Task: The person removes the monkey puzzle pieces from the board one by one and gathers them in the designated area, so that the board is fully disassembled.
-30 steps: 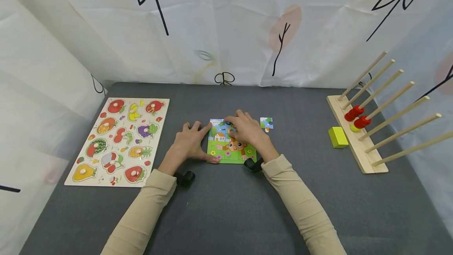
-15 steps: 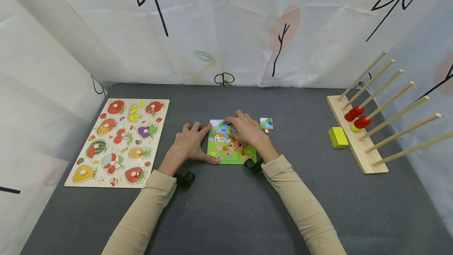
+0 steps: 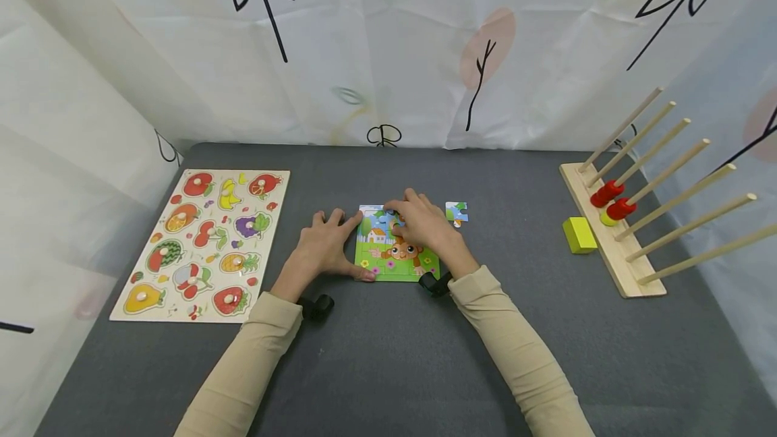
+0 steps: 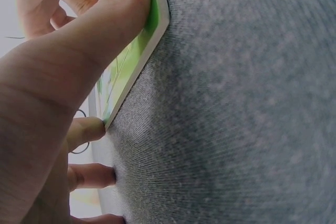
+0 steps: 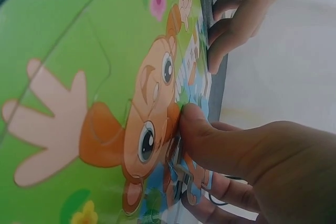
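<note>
A square jigsaw puzzle (image 3: 371, 256) with a monkey, a house and flowers lies flat at the middle of the table. My left hand (image 3: 322, 246) spreads around its left side, thumb on the near edge and index fingertip at the far left corner. In the left wrist view its other fingertips touch the grey cloth. My right hand (image 3: 425, 222) reaches over the upper part of the puzzle. Between its thumb and fingers it pinches a puzzle piece (image 5: 182, 176), tilted up over the monkey's head and mostly hidden. A loose puzzle piece (image 3: 456, 210) lies just right of the board.
A wooden fruit board (image 3: 193, 256) with several knobbed pieces lies at left. At right stands a wooden peg stand (image 3: 637, 276) with tall slanting rods and red beads (image 3: 607, 194). A yellow block (image 3: 579, 235) sits beside it. Printed white curtains (image 3: 413, 52) hang behind.
</note>
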### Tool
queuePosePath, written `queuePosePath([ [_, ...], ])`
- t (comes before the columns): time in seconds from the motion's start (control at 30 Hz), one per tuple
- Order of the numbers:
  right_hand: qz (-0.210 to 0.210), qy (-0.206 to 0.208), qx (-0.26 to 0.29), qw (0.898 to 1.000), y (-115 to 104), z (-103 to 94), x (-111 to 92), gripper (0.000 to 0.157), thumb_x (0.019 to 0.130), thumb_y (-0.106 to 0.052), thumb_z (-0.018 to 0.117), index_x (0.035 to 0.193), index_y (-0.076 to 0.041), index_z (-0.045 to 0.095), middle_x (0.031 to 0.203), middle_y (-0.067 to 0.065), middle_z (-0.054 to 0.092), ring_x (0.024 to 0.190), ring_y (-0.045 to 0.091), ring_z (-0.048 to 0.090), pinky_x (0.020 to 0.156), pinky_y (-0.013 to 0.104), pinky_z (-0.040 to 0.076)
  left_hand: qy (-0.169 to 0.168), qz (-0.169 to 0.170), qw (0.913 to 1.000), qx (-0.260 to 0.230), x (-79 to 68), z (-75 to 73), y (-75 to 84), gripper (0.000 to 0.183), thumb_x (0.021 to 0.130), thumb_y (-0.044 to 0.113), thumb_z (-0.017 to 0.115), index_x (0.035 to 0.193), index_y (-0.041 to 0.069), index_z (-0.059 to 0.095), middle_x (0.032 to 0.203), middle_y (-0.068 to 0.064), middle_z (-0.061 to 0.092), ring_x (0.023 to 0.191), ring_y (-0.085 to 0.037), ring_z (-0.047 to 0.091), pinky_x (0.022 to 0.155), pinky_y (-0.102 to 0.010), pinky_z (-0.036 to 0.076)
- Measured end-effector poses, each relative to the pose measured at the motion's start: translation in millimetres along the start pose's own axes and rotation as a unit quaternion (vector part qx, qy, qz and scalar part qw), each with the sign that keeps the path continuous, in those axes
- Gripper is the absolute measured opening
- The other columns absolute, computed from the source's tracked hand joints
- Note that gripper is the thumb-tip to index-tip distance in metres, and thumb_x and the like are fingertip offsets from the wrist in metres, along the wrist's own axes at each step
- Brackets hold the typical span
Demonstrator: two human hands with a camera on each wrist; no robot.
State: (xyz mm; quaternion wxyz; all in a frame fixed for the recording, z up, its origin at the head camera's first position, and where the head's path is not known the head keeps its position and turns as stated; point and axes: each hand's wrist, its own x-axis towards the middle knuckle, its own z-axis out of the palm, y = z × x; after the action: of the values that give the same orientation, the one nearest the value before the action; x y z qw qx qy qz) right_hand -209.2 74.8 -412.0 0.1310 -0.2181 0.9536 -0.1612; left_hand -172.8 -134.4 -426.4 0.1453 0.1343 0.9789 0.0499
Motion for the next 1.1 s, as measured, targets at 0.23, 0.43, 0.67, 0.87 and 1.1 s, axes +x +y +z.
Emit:
queuePosePath([
  [0.23, -0.002, -0.002, 0.003, 1.0, 0.8, 0.3, 0.3, 0.048, 0.101, -0.024, 0.067, 0.147, -0.021, 0.057, 0.115, 0.011, 0.053, 0.088, 0.022, 0.045, 0.064, 0.029, 0.038, 0.002, 0.001, 1.0, 0.0, 0.0, 0.9, -0.7, 0.126, 0.062, 0.079, 0.081, 0.162, 0.022, 0.032, 0.153, -0.019, 0.044, 0.138, -0.048, 0.041, 0.092, -0.06, 0.053],
  [0.43, -0.001, -0.005, 0.001, 1.0, -0.4, -0.1, 0.5, 0.048, 0.101, -0.025, 0.067, 0.148, -0.021, 0.056, 0.118, 0.012, 0.054, 0.089, 0.023, 0.046, 0.065, 0.03, 0.038, 0.0, 0.0, 1.0, 0.001, -0.6, -0.2, -0.7, 0.125, 0.062, 0.079, 0.081, 0.162, 0.021, 0.032, 0.153, -0.019, 0.044, 0.138, -0.049, 0.041, 0.092, -0.06, 0.053],
  [0.67, -0.007, -0.016, -0.006, 1.0, 0.3, -3.8, -0.3, 0.052, 0.099, -0.024, 0.07, 0.149, -0.019, 0.056, 0.113, 0.011, 0.052, 0.086, 0.021, 0.044, 0.065, 0.03, 0.038, 0.0, 0.003, 1.0, 0.007, -0.6, -0.6, -0.3, 0.126, 0.062, 0.081, 0.08, 0.163, 0.022, 0.031, 0.152, -0.017, 0.044, 0.136, -0.047, 0.043, 0.088, -0.057, 0.055],
  [0.87, -0.015, -0.025, -0.014, 0.999, -1.3, -9.8, -2.2, 0.055, 0.097, -0.022, 0.072, 0.15, -0.019, 0.054, 0.112, 0.011, 0.053, 0.085, 0.021, 0.045, 0.064, 0.029, 0.038, 0.0, 0.001, 1.0, 0.005, -0.5, -0.2, -0.7, 0.126, 0.062, 0.08, 0.081, 0.163, 0.022, 0.031, 0.152, -0.017, 0.044, 0.137, -0.047, 0.042, 0.089, -0.058, 0.054],
  [1.1, -0.023, -0.004, 0.004, 1.0, 3.8, -18.8, -6.8, 0.054, 0.099, -0.027, 0.07, 0.15, -0.018, 0.054, 0.112, 0.011, 0.055, 0.087, 0.021, 0.049, 0.069, 0.032, 0.041, -0.004, 0.002, 1.0, 0.003, 0.1, -0.9, -1.7, 0.126, 0.063, 0.08, 0.08, 0.163, 0.022, 0.03, 0.153, -0.017, 0.043, 0.138, -0.048, 0.041, 0.091, -0.059, 0.054],
])
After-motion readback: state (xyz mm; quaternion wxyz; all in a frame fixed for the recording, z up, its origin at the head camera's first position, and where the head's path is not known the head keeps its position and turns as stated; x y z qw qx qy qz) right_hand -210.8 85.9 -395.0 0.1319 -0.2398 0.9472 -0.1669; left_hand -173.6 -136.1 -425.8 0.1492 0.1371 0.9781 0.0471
